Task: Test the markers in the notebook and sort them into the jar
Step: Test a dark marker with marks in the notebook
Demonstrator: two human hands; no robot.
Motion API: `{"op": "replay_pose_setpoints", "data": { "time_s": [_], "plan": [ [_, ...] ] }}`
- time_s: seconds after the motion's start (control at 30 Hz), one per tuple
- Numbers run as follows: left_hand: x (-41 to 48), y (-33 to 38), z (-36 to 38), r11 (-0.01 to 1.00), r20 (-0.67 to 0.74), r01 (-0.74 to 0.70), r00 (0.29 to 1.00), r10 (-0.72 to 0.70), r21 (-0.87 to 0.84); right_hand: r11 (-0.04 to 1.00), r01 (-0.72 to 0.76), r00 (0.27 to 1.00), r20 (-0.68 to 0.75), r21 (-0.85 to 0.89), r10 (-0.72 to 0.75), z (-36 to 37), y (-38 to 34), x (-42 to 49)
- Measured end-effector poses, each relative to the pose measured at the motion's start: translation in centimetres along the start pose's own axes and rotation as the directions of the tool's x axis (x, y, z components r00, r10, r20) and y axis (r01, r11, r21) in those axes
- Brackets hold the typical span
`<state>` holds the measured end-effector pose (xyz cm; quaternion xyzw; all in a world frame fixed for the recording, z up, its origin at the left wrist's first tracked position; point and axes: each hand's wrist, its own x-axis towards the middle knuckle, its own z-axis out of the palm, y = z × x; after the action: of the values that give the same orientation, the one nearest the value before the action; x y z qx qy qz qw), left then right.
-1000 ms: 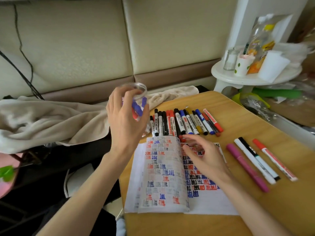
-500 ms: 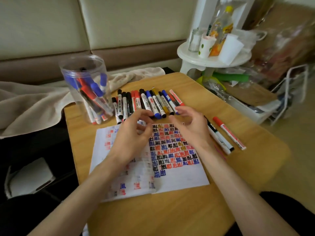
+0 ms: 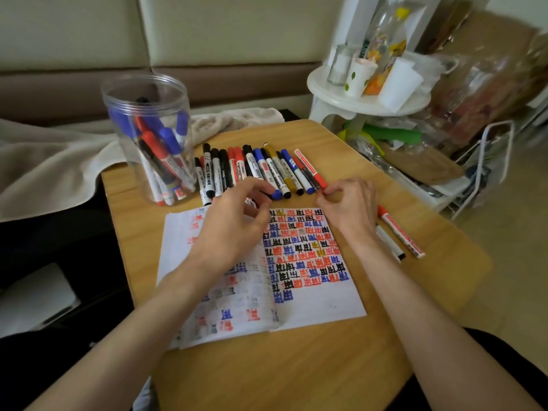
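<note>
From the head camera, the notebook lies open on the wooden table, and its right page is full of little test marks in black, red, blue and yellow. Just past the top edge of the notebook lies a row of markers, side by side. The jar stands past the notebook's top left corner, and it already has many markers inside. Two more markers lie just beside the notebook's right edge. I think the step now is picking the next marker from the row to test. The left hand hangs over the top of the notebook's left page, palm down, with the arm coming up from the bottom edge. Its fingers are loosely bent and hold nothing, and the first finger reaches to the near end of a blue marker. The right hand sits over the notebook's top right corner. Its thumb and first finger are close together at the near end of a red marker, but I cannot tell if they have got hold of it. The next move needs a firm pinch on one marker, a lift out of the row without rolling the others, and then the cap pulled off so it can draw on the blank bottom part of the right page.
</note>
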<state>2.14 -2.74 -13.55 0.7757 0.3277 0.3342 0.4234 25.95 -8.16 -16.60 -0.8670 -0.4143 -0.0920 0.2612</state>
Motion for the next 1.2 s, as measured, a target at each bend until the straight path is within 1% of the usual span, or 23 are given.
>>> {"op": "replay_pose_setpoints", "data": {
  "time_s": [0.17,0.23,0.3,0.37,0.43,0.47,0.53,0.6,0.63,0.7,0.77,0.87,1.0,1.03,1.07,1.13,1.2],
  "plan": [
    [-0.2,-0.1,0.3,1.000,0.028,-0.011,1.000,0.010,0.026,0.999,0.020,0.999,-0.050,-0.041,-0.022,-0.2,-0.3,-0.2],
    [-0.3,-0.1,0.3,0.999,0.036,-0.013,0.999,0.012,0.029,1.000,0.024,0.993,-0.113,-0.011,-0.025,-0.5,-0.2,-0.4],
    [-0.4,-0.2,0.4,0.999,0.030,-0.024,0.999,0.023,0.047,0.997,0.058,0.973,-0.225,0.058,-0.044,-1.2,0.0,-0.7],
    [-0.5,-0.1,0.4,0.997,0.026,-0.032,0.999,0.031,0.063,0.979,0.126,0.938,-0.341,0.160,-0.065,-2.4,0.0,-1.3],
    [-0.6,0.0,0.5,0.997,0.032,-0.031,0.999,0.028,0.068,0.939,0.173,0.913,-0.406,0.296,-0.040,-4.0,-0.2,-2.1],
    [-0.7,0.1,0.5,0.997,0.035,-0.033,0.999,0.030,0.070,0.908,0.176,0.912,-0.411,0.380,-0.005,-4.8,-0.5,-2.5],
    [-0.9,0.2,0.6,0.997,0.034,-0.041,0.999,0.038,0.066,0.802,0.130,0.937,-0.338,0.583,0.094,-6.4,-1.2,-3.5],
    [-1.2,0.1,0.8,0.997,0.025,-0.043,0.999,0.041,0.065,0.640,0.022,0.963,-0.188,0.768,0.192,-7.7,-2.0,-4.6],
    [-1.4,0.1,0.8,0.997,0.020,-0.043,0.999,0.042,0.068,0.560,-0.048,0.969,-0.097,0.827,0.227,-8.3,-2.2,-5.3],
    [-1.9,0.2,0.9,0.995,0.021,-0.059,0.998,0.057,0.077,0.449,-0.173,0.965,0.061,0.877,0.254,-8.9,-2.5,-6.6],
    [-2.6,0.3,0.9,0.988,0.034,-0.112,0.994,0.108,0.107,0.394,-0.246,0.957,0.157,0.886,0.244,-9.0,-2.3,-7.7],
    [-3.3,0.6,0.8,0.958,0.061,-0.193,0.981,0.184,0.213,0.353,-0.297,0.948,0.232,0.887,0.217,-8.8,-2.3,-9.1],
    [-4.3,0.9,0.8,0.940,0.094,-0.234,0.972,0.217,0.249,0.248,-0.350,0.928,0.299,0.903,0.223,-8.7,-2.7,-10.4],
    [-4.6,0.9,0.8,0.933,0.110,-0.247,0.968,0.226,0.261,0.242,-0.364,0.925,0.320,0.899,0.204,-8.6,-2.8,-10.8],
    [-4.9,0.9,0.8,0.928,0.125,-0.261,0.964,0.235,0.265,0.266,-0.372,0.927,0.339,0.889,0.162,-8.4,-2.9,-11.2],
    [-5.4,0.8,0.8,0.922,0.148,-0.288,0.955,0.257,0.257,0.359,-0.358,0.928,0.370,0.862,0.039,-7.9,-3.1,-12.2],
    [-5.7,0.6,0.8,0.913,0.183,-0.315,0.944,0.274,0.260,0.407,-0.327,0.928,0.370,0.853,-0.029,-7.4,-3.3,-13.0]
  ]
}}
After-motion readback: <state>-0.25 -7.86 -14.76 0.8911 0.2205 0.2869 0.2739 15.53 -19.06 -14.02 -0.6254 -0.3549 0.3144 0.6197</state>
